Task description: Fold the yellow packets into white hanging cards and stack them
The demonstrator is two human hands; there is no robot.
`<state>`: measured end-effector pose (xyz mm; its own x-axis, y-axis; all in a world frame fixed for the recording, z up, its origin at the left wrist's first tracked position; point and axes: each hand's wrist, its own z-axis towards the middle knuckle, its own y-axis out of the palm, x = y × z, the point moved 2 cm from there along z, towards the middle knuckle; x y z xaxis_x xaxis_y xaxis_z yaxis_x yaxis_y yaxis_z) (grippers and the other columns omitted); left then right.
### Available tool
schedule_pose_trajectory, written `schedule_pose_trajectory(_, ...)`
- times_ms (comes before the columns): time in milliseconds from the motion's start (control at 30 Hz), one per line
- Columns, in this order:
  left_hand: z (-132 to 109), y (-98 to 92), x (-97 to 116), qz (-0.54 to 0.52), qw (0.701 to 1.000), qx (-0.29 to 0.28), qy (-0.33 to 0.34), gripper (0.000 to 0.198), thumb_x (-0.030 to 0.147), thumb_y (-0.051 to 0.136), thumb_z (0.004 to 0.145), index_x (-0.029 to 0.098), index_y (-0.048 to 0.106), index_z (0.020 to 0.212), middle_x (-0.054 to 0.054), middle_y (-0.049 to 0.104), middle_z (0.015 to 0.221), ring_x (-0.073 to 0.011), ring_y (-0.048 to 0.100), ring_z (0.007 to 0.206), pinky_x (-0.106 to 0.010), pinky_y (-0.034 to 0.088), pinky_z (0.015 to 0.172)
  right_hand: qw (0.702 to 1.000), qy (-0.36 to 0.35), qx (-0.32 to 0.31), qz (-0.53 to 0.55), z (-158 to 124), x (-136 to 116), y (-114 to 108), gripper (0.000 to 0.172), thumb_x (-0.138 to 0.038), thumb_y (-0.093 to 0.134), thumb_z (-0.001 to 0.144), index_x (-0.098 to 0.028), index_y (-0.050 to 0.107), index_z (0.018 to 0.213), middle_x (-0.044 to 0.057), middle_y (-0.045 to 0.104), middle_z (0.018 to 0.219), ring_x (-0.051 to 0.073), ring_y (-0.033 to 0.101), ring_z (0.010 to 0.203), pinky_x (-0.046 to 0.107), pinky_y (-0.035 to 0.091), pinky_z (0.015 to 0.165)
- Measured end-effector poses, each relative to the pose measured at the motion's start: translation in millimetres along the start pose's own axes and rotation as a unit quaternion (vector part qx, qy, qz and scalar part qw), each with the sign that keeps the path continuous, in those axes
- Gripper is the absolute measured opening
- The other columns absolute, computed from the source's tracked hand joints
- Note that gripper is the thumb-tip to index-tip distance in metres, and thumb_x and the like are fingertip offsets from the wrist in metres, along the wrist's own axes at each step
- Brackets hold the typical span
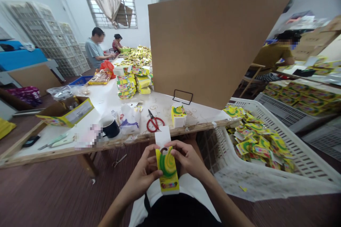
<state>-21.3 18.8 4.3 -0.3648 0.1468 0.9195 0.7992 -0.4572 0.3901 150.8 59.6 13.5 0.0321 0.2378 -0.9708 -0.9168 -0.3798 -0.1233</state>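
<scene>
A yellow and green printed packet [167, 170] with a white card tab sticking out of its top is held upright over my lap. My left hand [144, 173] grips its left edge, fingers curled round it. My right hand [188, 158] pinches the packet's upper right corner, close to the tab. Both hands hang just below the front edge of the white table [106, 95]. On the table, right ahead, stand a small stack of the same packets [178, 115] and red-handled scissors [153, 122].
A white plastic crate [293, 149] with several finished packets sits to my right. A big brown cardboard sheet [213, 39] stands on the table. A dark mug [110, 127], tissue pack, open box and packet piles lie left. Other people sit at the far end and right.
</scene>
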Motion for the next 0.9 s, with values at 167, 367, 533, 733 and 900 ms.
schedule_pose_trajectory(167,-1,2.0,-1,-0.009,1.000,-0.011,-0.004,0.049,0.017,0.067,0.079,0.026,0.031,0.110,-0.004,0.064,0.098,-0.0198,0.067,0.084,-0.031,0.048,0.072,1.000,-0.009,-0.007,-0.003,1,-7,1,0.024,-0.035,0.052,0.089,-0.016,0.065,0.082,0.003,0.064,0.076,0.014,0.057,0.071,0.023,0.044,0.065)
schedule_pose_trajectory(367,0,3.1,-1,0.001,1.000,0.004,0.004,0.062,0.018,0.066,0.080,0.029,0.022,0.122,-0.007,0.063,0.103,-0.0200,0.066,0.086,-0.031,0.048,0.074,0.997,-0.046,0.056,-0.008,2,-9,5,0.019,-0.033,0.055,0.087,-0.018,0.066,0.088,0.005,0.062,0.084,0.016,0.059,0.080,0.026,0.046,0.072)
schedule_pose_trajectory(533,0,0.2,-1,0.013,1.000,0.016,0.007,0.065,0.019,0.064,0.081,0.028,0.023,0.130,-0.010,0.061,0.112,-0.0229,0.065,0.096,-0.033,0.049,0.079,0.995,-0.056,0.083,0.005,3,-10,7,0.025,-0.032,0.056,0.086,-0.022,0.064,0.107,0.005,0.063,0.091,0.018,0.059,0.087,0.030,0.048,0.080)
schedule_pose_trajectory(733,2,-5.7,-4,0.091,0.993,0.077,0.013,0.051,0.019,0.063,0.082,0.025,0.036,0.125,-0.010,0.062,0.114,-0.0240,0.065,0.096,-0.033,0.051,0.079,0.998,-0.010,0.046,-0.049,1,-7,-4,0.029,-0.038,0.055,0.085,-0.019,0.070,0.100,0.006,0.061,0.089,0.018,0.058,0.082,0.030,0.048,0.074)
schedule_pose_trajectory(900,2,-1.8,-6,0.094,0.993,0.075,0.009,0.052,0.020,0.061,0.083,0.025,0.035,0.127,-0.010,0.061,0.119,-0.0244,0.061,0.107,-0.035,0.048,0.089,0.991,0.074,0.021,-0.109,3,-8,5,0.037,-0.024,0.061,0.077,-0.018,0.057,0.114,0.001,0.064,0.079,0.014,0.056,0.067,0.023,0.044,0.059)
